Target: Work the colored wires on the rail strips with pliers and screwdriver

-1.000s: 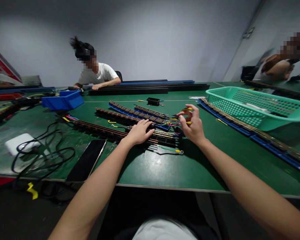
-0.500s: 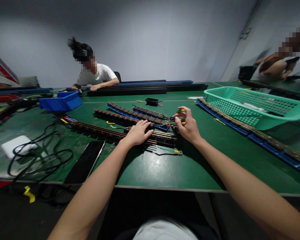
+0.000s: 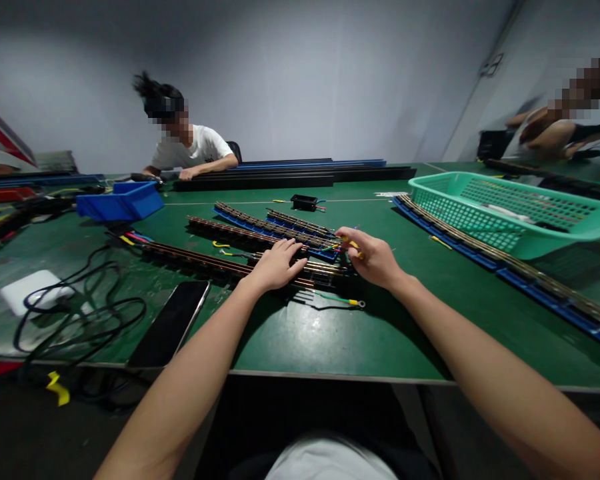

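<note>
My left hand (image 3: pixel 279 263) lies flat, fingers spread, on a long dark rail strip (image 3: pixel 215 261) that runs across the green table (image 3: pixel 300 333). My right hand (image 3: pixel 373 256) is closed round a small yellow-handled tool (image 3: pixel 354 245) at the strip's right end, among coloured wires (image 3: pixel 337 248). A green wire with a yellow ring terminal (image 3: pixel 347 301) lies just in front of the strip. More rail strips on blue bases (image 3: pixel 275 230) lie beyond my hands.
A black phone (image 3: pixel 173 320) lies near the front edge, left of a tangle of black cables (image 3: pixel 80 310). A teal basket (image 3: pixel 510 210) stands at right, a blue bin (image 3: pixel 120 202) at left. One person sits across the table (image 3: pixel 193 147); another is at far right (image 3: pixel 550 133).
My right hand has dropped from a raised pinch and moved left and down onto the wires at the strip's end. My left hand has stayed on the strip.
</note>
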{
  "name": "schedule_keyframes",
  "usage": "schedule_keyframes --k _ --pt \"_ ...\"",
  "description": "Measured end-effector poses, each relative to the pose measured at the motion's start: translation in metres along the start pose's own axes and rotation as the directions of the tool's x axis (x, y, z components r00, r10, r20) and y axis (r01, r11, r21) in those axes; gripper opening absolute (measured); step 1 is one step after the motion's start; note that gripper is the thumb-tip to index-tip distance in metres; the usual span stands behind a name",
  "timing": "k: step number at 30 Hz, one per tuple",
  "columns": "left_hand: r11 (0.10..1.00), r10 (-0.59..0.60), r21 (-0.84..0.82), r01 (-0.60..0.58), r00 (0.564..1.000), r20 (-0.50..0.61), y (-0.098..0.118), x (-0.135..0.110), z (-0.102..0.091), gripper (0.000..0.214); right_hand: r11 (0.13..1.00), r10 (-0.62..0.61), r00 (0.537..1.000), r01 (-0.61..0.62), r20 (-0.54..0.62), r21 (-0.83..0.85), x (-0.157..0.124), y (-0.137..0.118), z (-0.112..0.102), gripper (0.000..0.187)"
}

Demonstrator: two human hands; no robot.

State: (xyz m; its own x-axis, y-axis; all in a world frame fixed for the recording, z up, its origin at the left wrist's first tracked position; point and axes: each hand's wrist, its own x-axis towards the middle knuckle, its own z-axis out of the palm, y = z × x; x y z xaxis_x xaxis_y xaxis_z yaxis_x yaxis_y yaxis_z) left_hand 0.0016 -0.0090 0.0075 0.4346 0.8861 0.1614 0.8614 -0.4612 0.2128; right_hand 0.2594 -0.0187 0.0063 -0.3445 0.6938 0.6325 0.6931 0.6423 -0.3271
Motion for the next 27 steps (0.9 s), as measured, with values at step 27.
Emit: schedule_keyframes --k 27 --pt "1.000 -0.004 -0.007 0.004 1.000 0.010 -0.001 0.000 0.000 0.055 0.222 0.593 0.757 -0.483 0.276 0.847 0.012 -0.040 -0.044 0.049"
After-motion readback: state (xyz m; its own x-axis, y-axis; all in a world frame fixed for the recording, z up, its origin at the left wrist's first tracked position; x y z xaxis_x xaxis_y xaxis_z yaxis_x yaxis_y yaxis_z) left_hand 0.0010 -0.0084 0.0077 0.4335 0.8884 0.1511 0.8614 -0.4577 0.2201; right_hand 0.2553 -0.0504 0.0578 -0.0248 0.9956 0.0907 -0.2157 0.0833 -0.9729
